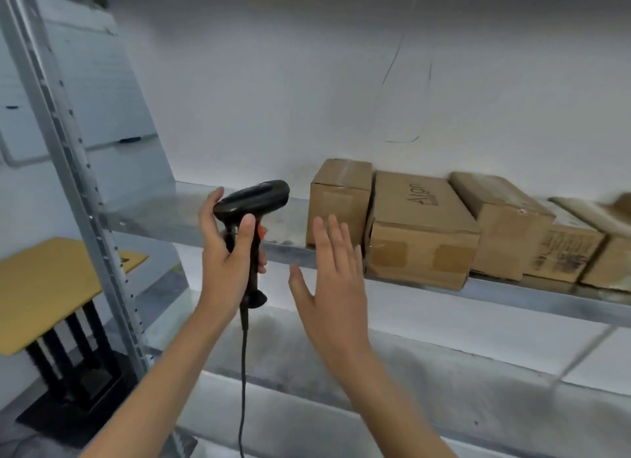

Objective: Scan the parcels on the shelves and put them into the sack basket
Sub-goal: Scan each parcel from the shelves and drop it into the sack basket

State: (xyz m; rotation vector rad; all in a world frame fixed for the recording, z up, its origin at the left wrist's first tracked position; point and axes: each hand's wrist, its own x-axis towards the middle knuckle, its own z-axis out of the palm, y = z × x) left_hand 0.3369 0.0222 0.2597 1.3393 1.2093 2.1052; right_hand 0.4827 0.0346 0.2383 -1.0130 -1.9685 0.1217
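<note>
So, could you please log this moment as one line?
left hand: grips scanner | right hand: open, reaching toward boxes | shelf: boxes in row

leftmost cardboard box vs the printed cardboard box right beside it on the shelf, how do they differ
The leftmost brown cardboard box is narrower and stands taller; the printed brown cardboard box is wider and lower. The leftmost one's top looks plain, while its neighbour's top carries dark lettering. The open right hand overlaps only the leftmost box. Both are taped and sit on the metal shelf.
</note>
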